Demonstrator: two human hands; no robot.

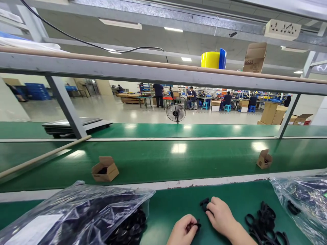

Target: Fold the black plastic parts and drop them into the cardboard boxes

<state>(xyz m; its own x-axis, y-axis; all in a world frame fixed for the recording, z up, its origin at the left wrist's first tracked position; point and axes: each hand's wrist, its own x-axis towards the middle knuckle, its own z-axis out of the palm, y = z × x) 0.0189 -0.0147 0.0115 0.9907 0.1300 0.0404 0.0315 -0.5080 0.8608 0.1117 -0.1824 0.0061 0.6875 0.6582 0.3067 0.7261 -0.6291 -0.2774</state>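
Note:
My left hand (183, 230) is closed, pinching a small black part (198, 224) that shows past its thumb and fingertips. Just up and to the right, my right hand (220, 215) has its fingers closed on another small black part (204, 204), above the green tabletop (166, 207). Both parts are too small and too covered to name further. A loose pile of black ring-shaped parts (265, 217) lies to the right of my right hand. On the left, a clear plastic bag (84, 200) lies open, with many round black pieces (130, 226) at its mouth.
Another clear bag (306, 194) lies at the right edge. Beyond the white ledge, the green belt (189, 163) carries two open cardboard boxes, a left one (108, 173) and a right one (264, 161). A wooden pole (46, 156), a scale (76, 126) and shelf posts stand further off.

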